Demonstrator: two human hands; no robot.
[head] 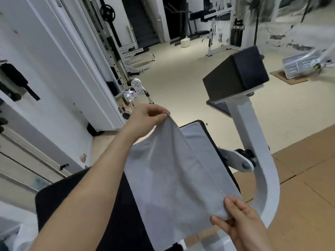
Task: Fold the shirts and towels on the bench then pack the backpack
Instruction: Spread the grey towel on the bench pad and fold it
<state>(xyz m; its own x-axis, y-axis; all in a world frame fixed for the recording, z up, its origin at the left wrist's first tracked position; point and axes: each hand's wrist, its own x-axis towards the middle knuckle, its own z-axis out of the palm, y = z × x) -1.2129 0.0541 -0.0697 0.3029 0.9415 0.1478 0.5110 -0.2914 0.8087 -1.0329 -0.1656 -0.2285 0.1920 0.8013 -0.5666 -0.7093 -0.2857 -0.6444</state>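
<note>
Folding step: the soft grey rectangular towel point(172, 178) hangs lifted over the black padded table point(52, 200). The left hand point(150, 115) pinches its corner toward the table's far end and the right hand point(239, 221) pinches its nearer corner. Next, probably, carry both corners across the table evenly.

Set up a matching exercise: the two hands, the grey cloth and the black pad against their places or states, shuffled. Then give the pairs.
1 left hand
2 right hand
3 grey cloth
4 black pad

A sits atop the white post
B pinches the cloth's near corner
C held up over the bench
D pinches the cloth's far corner

Pairs: 1-D, 2-B, 3-C, 4-A
</note>
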